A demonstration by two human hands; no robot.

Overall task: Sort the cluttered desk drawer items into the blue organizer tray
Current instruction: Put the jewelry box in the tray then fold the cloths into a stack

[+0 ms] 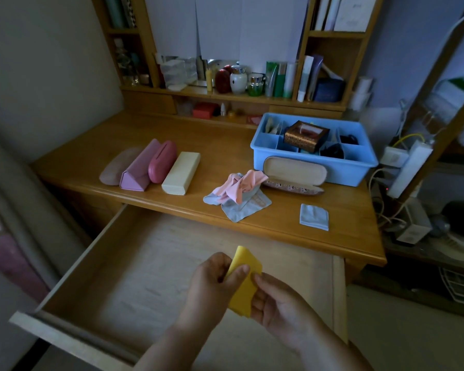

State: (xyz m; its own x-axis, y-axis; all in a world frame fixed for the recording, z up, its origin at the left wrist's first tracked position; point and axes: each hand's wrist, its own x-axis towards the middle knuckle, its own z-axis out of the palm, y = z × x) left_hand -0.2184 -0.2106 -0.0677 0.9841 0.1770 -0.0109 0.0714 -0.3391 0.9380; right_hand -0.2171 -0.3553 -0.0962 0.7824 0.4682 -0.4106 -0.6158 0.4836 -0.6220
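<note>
You are looking at four closed glasses cases (150, 167), one open case (295, 174), one blue tray (354, 167), one yellow cloth (245, 285), one folded cloth (314, 216) and one cloth heap (237, 195).

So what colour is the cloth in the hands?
Yellow cloth, plain, seen in the head view.

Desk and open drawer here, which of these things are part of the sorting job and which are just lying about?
Part of the job:
- folded yellow cloth, pinched by left hand and right hand
- blue plastic organizer tray
- open wooden drawer
- four closed glasses cases
- open tan glasses case
- pile of pink and pale blue cloths
- folded pale blue cloth

Just lying about:
- shelf bottles and jars
- white power strip
</note>
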